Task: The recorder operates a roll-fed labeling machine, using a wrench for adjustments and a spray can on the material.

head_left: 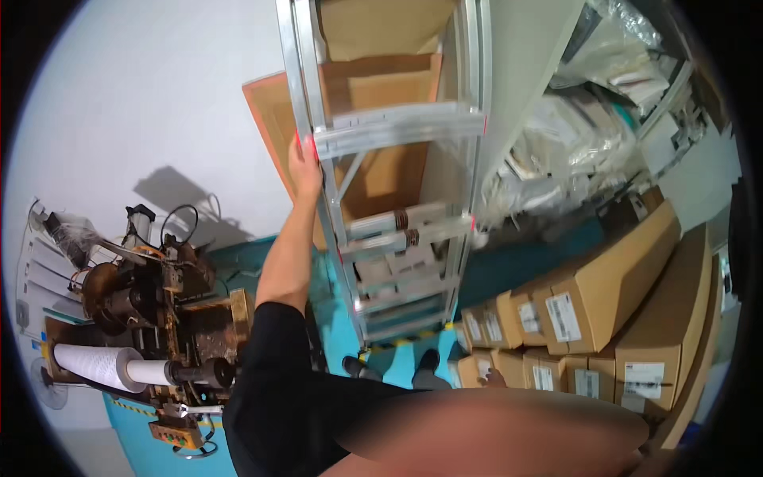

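Note:
An aluminium stepladder (397, 129) stands folded and upright in front of me, its feet near a black-and-yellow floor stripe. My left hand (305, 165) is closed round its left side rail, level with one of the wide upper treads. My left arm is stretched forward. Low on the right, my right hand (494, 379) hangs beside the stacked cardboard boxes (566, 318). Its few visible fingers look apart, with nothing seen in them. Whether it touches a box I cannot tell.
Behind the ladder lean brown boards (373, 175) against the wall. A rusty machine (135, 298) with a white roll (95, 362) and a yellow control box (176, 434) stands at left. Plastic-wrapped bundles (572, 143) lie at right. My shoes (427, 362) are on the blue floor (326, 306).

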The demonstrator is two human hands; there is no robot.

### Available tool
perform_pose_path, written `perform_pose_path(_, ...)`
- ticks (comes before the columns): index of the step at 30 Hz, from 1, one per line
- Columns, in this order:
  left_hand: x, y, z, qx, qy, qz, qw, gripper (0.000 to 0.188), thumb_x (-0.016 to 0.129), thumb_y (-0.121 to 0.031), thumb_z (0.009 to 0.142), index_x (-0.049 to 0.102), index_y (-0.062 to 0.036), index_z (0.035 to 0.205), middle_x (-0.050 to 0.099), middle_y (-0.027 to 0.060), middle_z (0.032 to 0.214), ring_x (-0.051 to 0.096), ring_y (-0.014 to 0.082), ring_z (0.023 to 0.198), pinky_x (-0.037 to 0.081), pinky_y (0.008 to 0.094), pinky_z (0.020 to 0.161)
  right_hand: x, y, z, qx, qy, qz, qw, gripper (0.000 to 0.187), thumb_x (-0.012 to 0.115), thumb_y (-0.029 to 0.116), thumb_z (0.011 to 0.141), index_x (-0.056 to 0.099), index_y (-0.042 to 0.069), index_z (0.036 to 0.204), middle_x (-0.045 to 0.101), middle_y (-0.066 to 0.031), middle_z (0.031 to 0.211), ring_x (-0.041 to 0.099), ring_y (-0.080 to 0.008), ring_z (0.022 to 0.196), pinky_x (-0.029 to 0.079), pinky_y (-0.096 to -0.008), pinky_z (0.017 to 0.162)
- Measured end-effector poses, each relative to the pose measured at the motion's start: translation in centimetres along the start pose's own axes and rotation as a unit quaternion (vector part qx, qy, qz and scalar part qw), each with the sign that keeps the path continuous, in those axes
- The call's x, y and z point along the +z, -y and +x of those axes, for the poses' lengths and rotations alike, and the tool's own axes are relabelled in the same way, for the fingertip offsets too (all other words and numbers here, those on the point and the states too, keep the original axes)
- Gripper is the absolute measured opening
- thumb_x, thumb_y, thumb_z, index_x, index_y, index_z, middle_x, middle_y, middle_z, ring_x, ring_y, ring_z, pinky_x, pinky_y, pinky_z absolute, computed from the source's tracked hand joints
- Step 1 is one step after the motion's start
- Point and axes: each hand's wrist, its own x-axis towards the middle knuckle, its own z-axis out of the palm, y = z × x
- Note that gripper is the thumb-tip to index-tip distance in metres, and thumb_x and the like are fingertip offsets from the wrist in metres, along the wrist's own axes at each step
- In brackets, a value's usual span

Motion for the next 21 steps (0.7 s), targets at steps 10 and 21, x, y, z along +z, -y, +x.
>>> perform_pose_path(10, -2.4, 12.9, 6.9, -0.104, 0.149, -0.082, 0.98, 0.051, 0.048, -0.045, 0.094, 0.052, 0.0005, 0.116, 0.061, 0.0157, 0.102, 0.058, 0.0263, 0.096, 0.045, 0.0362, 0.085, 0.2, 6.5, -8.2, 0.066, 0.032, 0.088, 0.993, 0.046, 0.069, 0.02, 0.082, 0.054, -0.002, 0.12, 0.064, -0.0196, 0.111, 0.062, -0.0303, 0.101, 0.049, -0.0371, 0.086)
perform_pose_path(21, -3.2, -0.2, -4.3, -0.058, 0.15, 0.172, 0.972, 0.065, 0.043, -0.047, 0.095, 0.042, 0.0075, 0.131, 0.051, 0.0293, 0.125, 0.047, 0.0396, 0.12, 0.035, 0.0399, 0.105, 0.0, 2.0, -3.3, -0.033, 0.133, 0.107, 0.985, 0.052, 0.067, 0.02, 0.085, 0.05, -0.005, 0.127, 0.063, -0.0153, 0.114, 0.061, -0.0247, 0.104, 0.047, -0.0337, 0.089)
